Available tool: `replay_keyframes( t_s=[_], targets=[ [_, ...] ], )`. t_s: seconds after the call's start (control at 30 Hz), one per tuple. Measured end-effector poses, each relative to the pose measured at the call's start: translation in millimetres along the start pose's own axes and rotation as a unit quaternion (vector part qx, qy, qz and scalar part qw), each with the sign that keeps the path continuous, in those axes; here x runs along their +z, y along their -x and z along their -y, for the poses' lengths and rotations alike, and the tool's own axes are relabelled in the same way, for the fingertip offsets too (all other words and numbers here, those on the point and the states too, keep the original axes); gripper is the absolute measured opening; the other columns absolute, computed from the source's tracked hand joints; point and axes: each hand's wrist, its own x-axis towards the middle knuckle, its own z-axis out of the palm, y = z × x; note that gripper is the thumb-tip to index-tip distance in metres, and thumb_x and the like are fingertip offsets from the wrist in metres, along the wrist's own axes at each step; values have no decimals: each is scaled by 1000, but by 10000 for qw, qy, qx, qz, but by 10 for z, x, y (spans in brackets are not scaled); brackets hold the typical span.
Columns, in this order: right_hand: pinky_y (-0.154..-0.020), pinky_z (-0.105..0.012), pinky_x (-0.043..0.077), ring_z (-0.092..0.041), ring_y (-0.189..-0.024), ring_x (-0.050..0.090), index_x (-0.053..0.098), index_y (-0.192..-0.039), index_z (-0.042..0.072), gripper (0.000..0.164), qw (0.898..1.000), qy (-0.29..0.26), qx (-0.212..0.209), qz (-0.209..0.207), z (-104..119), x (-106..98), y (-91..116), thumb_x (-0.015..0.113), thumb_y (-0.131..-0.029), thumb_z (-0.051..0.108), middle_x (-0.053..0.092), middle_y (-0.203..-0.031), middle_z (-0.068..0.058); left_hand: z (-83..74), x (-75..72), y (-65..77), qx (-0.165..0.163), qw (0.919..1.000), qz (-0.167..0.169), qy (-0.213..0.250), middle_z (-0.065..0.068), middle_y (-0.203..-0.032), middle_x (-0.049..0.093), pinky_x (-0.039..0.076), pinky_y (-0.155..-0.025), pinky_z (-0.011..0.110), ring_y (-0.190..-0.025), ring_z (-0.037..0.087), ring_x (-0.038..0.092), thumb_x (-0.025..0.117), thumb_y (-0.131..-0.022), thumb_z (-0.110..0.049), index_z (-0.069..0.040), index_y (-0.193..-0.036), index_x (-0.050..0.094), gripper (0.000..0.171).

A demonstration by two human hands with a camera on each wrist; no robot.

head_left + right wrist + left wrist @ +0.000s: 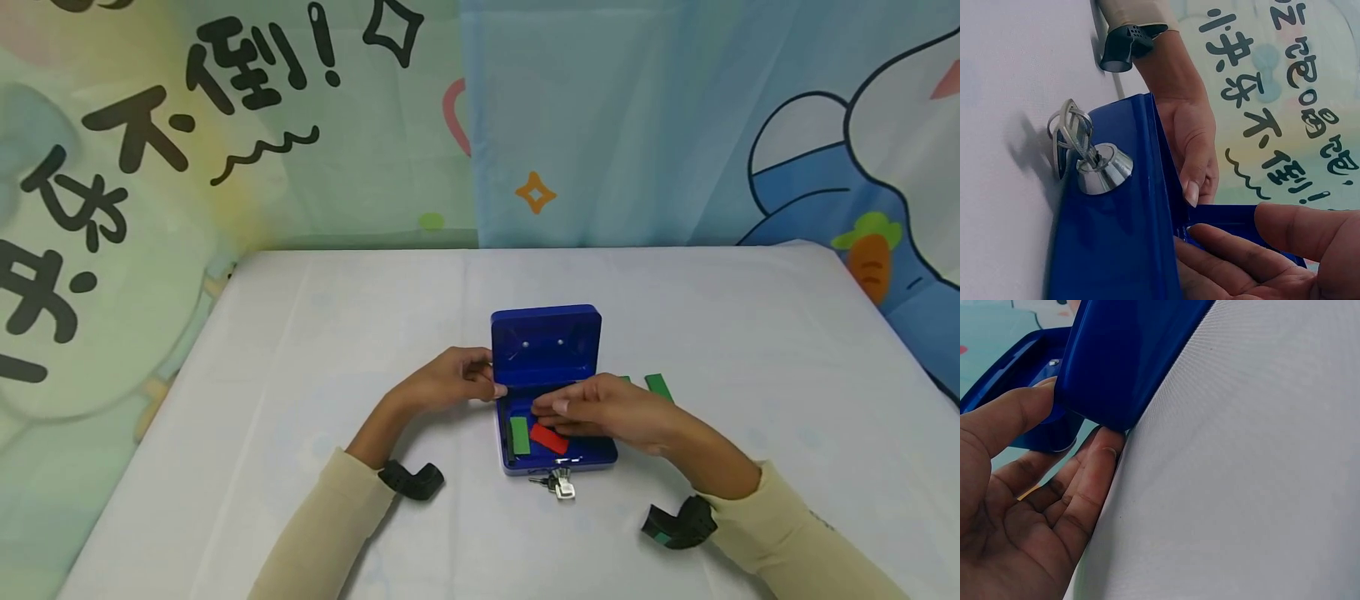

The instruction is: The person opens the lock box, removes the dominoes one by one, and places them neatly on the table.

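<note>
A blue metal cash box [600, 454] stands on the table with its lid [546, 337] raised. My left hand [453, 379] holds the box's left rear corner, its thumb at the rim and its fingers against the outer side. Inside the box lie a green block [520, 436] and a red block [549, 439]. My right hand [618, 408] reaches into the box from the right, its fingers fairly straight, over the red block. In the right wrist view the thumb stands apart from the fingers; I see nothing held. The fingertips' contact with the box floor is hidden.
A silver lock [1105, 172] with keys [1072, 134] on a ring sticks out from the box's front wall. A green block [658, 386] lies on the white tablecloth [337, 308] behind the right hand, with another green piece [626, 379] partly hidden beside it.
</note>
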Motion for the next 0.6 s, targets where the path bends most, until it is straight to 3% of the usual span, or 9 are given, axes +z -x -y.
replay_keyframes(
  t_s=[0.13,0.27,0.6],
  targets=[
    [-97,-38,44,-32,-123,53,49,-136,-9,43,9982,500,24,-322,18,22,14,51,-102,17,50,-137,-24,5,-4,-3,-10,10000,7,12,7,-94,65,47,-78,27,-85,18,57,71,-88,-12,-1,-118,61,34],
    [-92,-40,48,-29,-110,63,54,-133,-7,39,9891,1347,93,-580,49,56,18,54,-100,15,58,-129,-22,5,0,-6,-18,10000,10,43,7,-94,65,47,-78,27,-85,18,57,72,-88,-11,-1,-118,61,34],
    [-91,-41,49,-23,-103,62,60,-127,-5,33,9749,2204,-236,-199,0,96,-41,55,-99,11,68,-115,-10,12,-4,-11,1,10000,20,-10,7,-94,66,47,-78,27,-84,17,58,71,-89,-12,-2,-117,61,32]
  ],
)
